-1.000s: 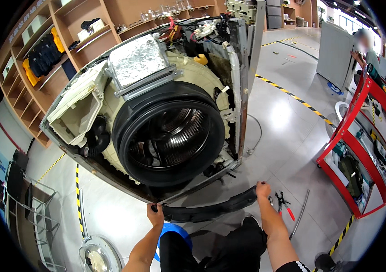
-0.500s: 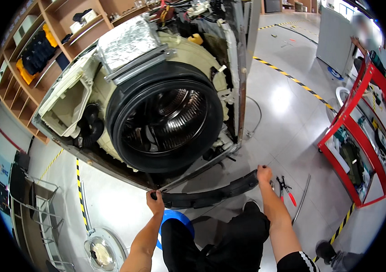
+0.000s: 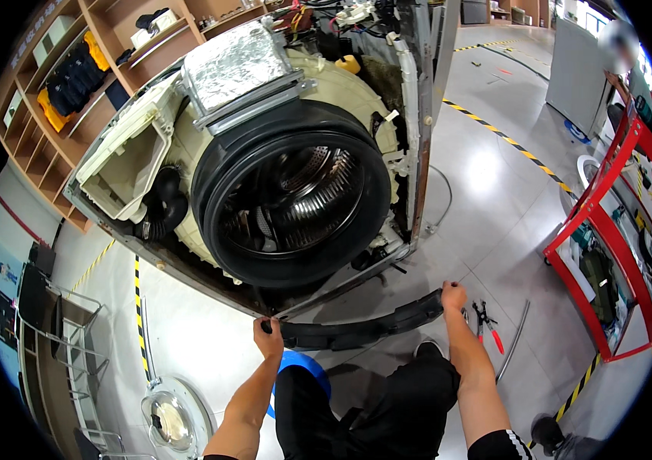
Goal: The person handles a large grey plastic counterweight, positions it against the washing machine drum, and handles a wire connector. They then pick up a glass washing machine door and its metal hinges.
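Note:
A long curved black bar (image 3: 364, 331) with a ribbed or notched lower side spans between my two hands, above the floor. My left hand (image 3: 268, 337) grips its left end, close to the bottom corner of an opened washing machine (image 3: 211, 303). Its other end is pinched in my right hand (image 3: 454, 296). Behind the bar, the machine's drum (image 3: 311, 207) shows through a thick black rubber door gasket (image 3: 215, 230). Foil-wrapped housing (image 3: 226, 69) sits above the gasket, and a cream plastic drawer housing (image 3: 123, 165) is at the left.
Red-handled pliers (image 3: 487, 326) and a metal rod (image 3: 514, 341) lie on the floor at right. A glass washer door (image 3: 176, 422) lies lower left. A blue round stool (image 3: 311, 364) is beneath me. A red tool cart (image 3: 598, 207) and another person (image 3: 619, 57) are at right.
The whole view has shifted slightly, putting the machine a little further right in the picture. Both hands keep hold of the black bar, which has barely moved.

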A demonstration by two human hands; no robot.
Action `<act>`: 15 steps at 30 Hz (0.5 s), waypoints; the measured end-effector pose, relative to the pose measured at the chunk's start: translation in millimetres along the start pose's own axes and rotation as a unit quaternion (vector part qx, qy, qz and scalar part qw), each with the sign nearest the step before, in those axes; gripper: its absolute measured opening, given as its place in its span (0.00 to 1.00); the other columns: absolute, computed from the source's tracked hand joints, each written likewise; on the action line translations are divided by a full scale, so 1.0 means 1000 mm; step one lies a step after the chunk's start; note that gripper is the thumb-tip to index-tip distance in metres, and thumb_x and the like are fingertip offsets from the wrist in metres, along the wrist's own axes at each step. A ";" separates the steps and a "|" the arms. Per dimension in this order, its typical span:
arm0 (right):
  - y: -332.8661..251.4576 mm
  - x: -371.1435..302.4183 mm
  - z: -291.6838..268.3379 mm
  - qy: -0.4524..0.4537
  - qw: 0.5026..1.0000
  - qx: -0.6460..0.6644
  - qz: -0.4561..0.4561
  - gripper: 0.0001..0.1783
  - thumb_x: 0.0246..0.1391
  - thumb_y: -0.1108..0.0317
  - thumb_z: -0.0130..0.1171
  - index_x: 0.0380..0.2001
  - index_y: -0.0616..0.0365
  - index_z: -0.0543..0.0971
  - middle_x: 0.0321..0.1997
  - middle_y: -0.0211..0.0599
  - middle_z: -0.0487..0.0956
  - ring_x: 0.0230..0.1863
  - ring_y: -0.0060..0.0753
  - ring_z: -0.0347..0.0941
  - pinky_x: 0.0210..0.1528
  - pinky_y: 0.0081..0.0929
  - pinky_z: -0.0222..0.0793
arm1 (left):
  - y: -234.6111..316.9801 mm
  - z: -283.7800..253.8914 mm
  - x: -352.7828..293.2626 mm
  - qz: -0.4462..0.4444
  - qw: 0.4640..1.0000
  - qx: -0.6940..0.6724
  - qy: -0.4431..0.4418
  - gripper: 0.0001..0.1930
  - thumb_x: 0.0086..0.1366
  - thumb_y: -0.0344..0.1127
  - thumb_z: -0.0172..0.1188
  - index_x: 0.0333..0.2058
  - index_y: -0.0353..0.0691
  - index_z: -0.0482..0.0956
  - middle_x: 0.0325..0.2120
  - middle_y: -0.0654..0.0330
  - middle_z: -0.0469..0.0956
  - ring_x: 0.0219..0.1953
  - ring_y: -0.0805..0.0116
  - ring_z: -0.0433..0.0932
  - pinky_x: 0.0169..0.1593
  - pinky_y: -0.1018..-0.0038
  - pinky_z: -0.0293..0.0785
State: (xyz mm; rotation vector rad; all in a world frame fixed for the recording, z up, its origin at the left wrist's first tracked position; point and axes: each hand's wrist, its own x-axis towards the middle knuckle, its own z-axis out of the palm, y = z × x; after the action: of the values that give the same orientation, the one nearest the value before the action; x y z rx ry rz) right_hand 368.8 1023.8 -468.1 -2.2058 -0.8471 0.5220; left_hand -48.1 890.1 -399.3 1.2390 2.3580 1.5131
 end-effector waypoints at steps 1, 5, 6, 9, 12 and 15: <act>0.000 -0.004 0.003 -0.005 1.000 -0.004 0.000 0.17 0.40 0.57 0.53 0.27 0.61 0.79 0.29 0.52 0.77 0.35 0.52 0.74 0.40 0.39 0.67 | -0.002 -0.004 0.001 0.003 1.000 -0.001 0.002 0.10 0.53 0.35 0.57 0.29 0.34 0.71 0.25 0.51 0.72 0.29 0.56 0.72 0.37 0.69 0.67; 0.012 0.011 -0.006 -0.055 0.998 0.008 -0.016 0.18 0.42 0.57 0.53 0.28 0.64 0.79 0.30 0.52 0.77 0.36 0.52 0.73 0.40 0.39 0.66 | -0.013 0.006 0.002 0.026 0.999 0.014 0.022 0.10 0.51 0.36 0.59 0.29 0.37 0.72 0.25 0.50 0.73 0.31 0.52 0.72 0.37 0.68 0.68; 0.018 0.023 -0.011 -0.049 0.999 0.019 -0.009 0.19 0.42 0.58 0.53 0.29 0.64 0.78 0.32 0.52 0.77 0.36 0.52 0.73 0.40 0.39 0.66 | 0.003 0.015 0.002 0.010 1.000 0.005 0.013 0.11 0.51 0.37 0.59 0.30 0.37 0.72 0.26 0.50 0.73 0.32 0.51 0.73 0.37 0.67 0.68; -0.010 -0.008 -0.021 -0.061 0.998 0.018 0.022 0.19 0.42 0.58 0.52 0.29 0.65 0.78 0.33 0.51 0.77 0.36 0.50 0.73 0.40 0.38 0.66 | 0.003 -0.001 -0.002 -0.018 1.000 0.011 0.023 0.13 0.51 0.38 0.60 0.31 0.36 0.72 0.27 0.50 0.73 0.32 0.52 0.73 0.37 0.67 0.69; 0.002 0.007 -0.017 -0.082 0.996 0.018 0.029 0.19 0.42 0.58 0.51 0.30 0.64 0.77 0.33 0.50 0.77 0.36 0.49 0.73 0.41 0.37 0.65 | 0.006 -0.001 -0.003 -0.026 0.999 0.001 0.021 0.13 0.51 0.38 0.60 0.31 0.37 0.71 0.27 0.51 0.73 0.32 0.52 0.73 0.37 0.67 0.69; 0.001 0.006 -0.014 -0.084 0.996 0.015 0.038 0.19 0.43 0.58 0.50 0.32 0.64 0.77 0.35 0.49 0.77 0.38 0.48 0.73 0.41 0.37 0.65 | 0.008 -0.005 -0.005 -0.032 0.999 0.012 0.021 0.13 0.51 0.38 0.60 0.30 0.37 0.70 0.27 0.51 0.73 0.31 0.51 0.73 0.36 0.67 0.68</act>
State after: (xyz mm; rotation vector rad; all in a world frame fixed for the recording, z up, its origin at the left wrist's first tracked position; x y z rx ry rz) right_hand 381.3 1021.1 -460.4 -2.1958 -0.8376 0.7622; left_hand -42.5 884.4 -392.3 1.1346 2.4236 1.5107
